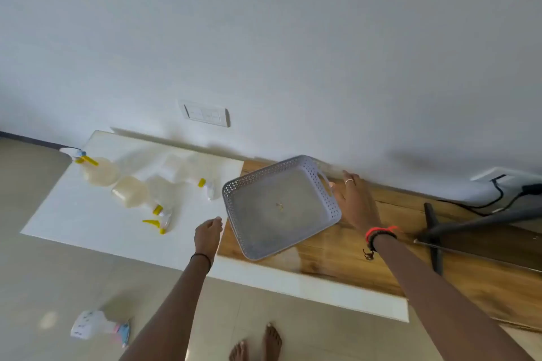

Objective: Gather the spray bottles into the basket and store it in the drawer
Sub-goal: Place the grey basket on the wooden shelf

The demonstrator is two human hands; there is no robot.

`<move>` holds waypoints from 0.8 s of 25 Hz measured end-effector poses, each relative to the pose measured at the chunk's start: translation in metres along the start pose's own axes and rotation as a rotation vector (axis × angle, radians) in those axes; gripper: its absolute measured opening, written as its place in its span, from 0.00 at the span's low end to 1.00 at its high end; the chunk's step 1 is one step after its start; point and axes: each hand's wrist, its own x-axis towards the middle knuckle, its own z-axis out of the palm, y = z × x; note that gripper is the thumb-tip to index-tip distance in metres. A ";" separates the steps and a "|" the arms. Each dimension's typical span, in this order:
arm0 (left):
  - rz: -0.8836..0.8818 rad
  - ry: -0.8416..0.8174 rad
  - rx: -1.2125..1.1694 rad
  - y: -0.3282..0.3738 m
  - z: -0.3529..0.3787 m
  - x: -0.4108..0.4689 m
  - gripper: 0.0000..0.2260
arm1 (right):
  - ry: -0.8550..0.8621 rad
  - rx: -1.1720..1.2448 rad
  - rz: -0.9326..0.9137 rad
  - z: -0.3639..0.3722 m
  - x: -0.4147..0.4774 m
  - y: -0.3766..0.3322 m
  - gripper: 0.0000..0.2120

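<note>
1. Nearest the person, at about seven o'clock on the floor, a white spray bottle with a pink and blue trigger (98, 328) lay on its side, well apart from the rest. It would have to be picked up too.
2. The left hand (208, 234) hovered over the white tabletop (88, 223) just beside the basket's near-left corner, fingers loosely curled and holding nothing.
3. The grey perforated basket (311, 223) sat at the centre, across the seam between the white top and the wooden top (352, 267). It held no bottles; only a small yellowish speck showed on its floor.
4. The right hand (353, 202), at about two o'clock from the basket, was spread open, fingertips at the handle cut-out. Whether it gripped the handle could not be told.
5. The step in hand looked like positioning the basket. It would be best slid toward nine o'clock, close to the bottles, and steadied by the handle.
6. Farther off, at ten o'clock, several clear bottles with yellow triggers (132, 190) lay tumbled together, touching. They should probably be lifted one at a time by the body, so the triggers don't snag.
7. No drawer was visible.
</note>
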 end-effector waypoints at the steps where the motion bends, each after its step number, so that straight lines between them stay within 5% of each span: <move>1: -0.014 0.008 -0.009 -0.009 0.009 0.008 0.09 | -0.033 0.011 0.055 0.012 0.006 0.008 0.28; 6: -0.086 -0.052 0.153 -0.051 0.049 0.049 0.22 | -0.231 0.025 0.233 0.084 0.031 0.054 0.26; 10: -0.038 -0.035 0.259 -0.076 0.066 0.069 0.09 | -0.307 0.070 0.327 0.128 0.049 0.075 0.22; 15: -0.046 0.037 0.256 -0.086 0.069 0.082 0.08 | -0.277 0.118 0.455 0.150 0.062 0.082 0.06; 20: -0.053 0.051 0.192 -0.082 0.063 0.088 0.08 | -0.237 0.191 0.530 0.150 0.062 0.084 0.12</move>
